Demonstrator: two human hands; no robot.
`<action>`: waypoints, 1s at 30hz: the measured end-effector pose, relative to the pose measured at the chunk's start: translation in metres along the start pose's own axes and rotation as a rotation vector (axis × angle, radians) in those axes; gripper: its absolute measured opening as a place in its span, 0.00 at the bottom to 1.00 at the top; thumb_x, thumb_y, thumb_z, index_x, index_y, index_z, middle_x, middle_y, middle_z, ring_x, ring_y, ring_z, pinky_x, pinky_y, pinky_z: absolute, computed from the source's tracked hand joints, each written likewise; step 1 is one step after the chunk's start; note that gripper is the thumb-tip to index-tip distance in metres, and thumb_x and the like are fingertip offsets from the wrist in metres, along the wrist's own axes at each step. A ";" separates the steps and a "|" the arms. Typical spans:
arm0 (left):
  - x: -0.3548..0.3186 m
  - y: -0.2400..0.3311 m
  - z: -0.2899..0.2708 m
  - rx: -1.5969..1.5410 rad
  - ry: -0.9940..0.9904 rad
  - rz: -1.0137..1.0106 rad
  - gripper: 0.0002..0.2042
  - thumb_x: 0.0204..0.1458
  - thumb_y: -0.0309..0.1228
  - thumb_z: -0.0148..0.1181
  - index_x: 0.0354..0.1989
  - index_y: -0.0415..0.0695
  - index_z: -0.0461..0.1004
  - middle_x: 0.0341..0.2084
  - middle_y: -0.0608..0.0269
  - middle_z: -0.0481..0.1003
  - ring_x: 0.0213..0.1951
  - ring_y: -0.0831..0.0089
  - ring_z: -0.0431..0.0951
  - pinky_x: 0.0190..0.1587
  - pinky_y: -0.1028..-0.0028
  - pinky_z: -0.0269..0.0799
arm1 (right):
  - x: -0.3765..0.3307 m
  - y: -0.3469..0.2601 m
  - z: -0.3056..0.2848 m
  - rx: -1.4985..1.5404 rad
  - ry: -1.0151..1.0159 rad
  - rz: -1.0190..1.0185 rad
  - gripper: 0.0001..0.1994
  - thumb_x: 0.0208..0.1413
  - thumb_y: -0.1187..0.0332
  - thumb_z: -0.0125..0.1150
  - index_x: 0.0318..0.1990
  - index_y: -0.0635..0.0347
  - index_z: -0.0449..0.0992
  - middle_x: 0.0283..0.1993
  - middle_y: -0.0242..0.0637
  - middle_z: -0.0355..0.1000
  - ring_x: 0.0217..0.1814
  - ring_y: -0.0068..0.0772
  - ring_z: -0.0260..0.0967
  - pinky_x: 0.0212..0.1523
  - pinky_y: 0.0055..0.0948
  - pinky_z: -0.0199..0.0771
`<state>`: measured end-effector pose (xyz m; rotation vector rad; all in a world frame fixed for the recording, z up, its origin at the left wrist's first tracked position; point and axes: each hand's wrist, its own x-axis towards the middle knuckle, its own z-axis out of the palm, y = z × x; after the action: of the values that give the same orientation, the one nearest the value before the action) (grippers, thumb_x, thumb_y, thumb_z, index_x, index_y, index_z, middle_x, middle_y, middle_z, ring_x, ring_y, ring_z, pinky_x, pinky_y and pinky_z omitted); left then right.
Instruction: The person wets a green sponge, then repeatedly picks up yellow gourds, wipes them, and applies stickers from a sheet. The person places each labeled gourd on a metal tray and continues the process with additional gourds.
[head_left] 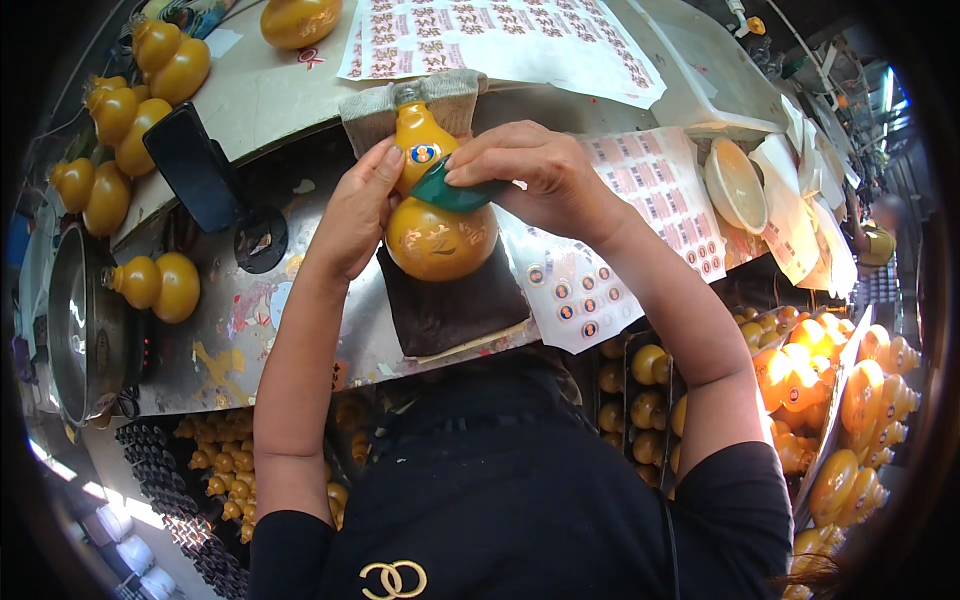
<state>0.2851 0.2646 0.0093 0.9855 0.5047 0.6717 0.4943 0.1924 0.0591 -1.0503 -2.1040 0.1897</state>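
Observation:
A yellow gourd-shaped bottle (440, 250) lies in front of me, its neck resting on a grey cloth (458, 100) and its wide end over a dark pad (440, 318). My left hand (362, 208) is closed around its left side at the waist. In my right hand (548, 172) a green scraper (437, 190) is pinched, its edge against the bottle between the two bulbs. Just above the scraper, a small round blue-and-orange decal (423, 154) sits on the upper bulb. Gold marks show on the lower bulb.
Decal sheets (640, 190) lie to the right, near a pale bowl (736, 185). At left stand a phone (195, 165) on a holder, a metal pan (80, 320) and several gourd bottles (175, 287). More bottles (800, 370) fill crates at lower right.

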 end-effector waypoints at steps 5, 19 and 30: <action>-0.002 0.002 0.007 -0.031 0.010 0.013 0.25 0.64 0.42 0.46 0.63 0.38 0.58 0.53 0.58 0.70 0.53 0.73 0.71 0.55 0.74 0.68 | -0.001 0.008 -0.005 0.315 -0.060 0.183 0.12 0.49 0.79 0.63 0.42 0.56 0.78 0.40 0.29 0.76 0.45 0.27 0.73 0.48 0.27 0.74; -0.007 0.006 0.010 0.049 -0.026 0.033 0.25 0.61 0.37 0.52 0.63 0.36 0.57 0.50 0.57 0.70 0.52 0.74 0.71 0.54 0.75 0.69 | 0.055 0.020 0.000 0.062 -0.093 0.441 0.16 0.56 0.65 0.58 0.49 0.63 0.70 0.40 0.45 0.74 0.40 0.34 0.73 0.45 0.30 0.72; 0.005 0.003 0.023 0.143 0.164 0.037 0.21 0.65 0.43 0.44 0.53 0.37 0.64 0.44 0.58 0.73 0.44 0.73 0.75 0.49 0.74 0.72 | 0.024 0.004 0.018 0.343 0.383 0.657 0.16 0.56 0.64 0.59 0.44 0.68 0.69 0.35 0.46 0.74 0.35 0.33 0.74 0.38 0.34 0.73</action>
<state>0.3034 0.2557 0.0220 1.0807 0.6872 0.7609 0.4749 0.2162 0.0584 -1.3976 -1.2781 0.5935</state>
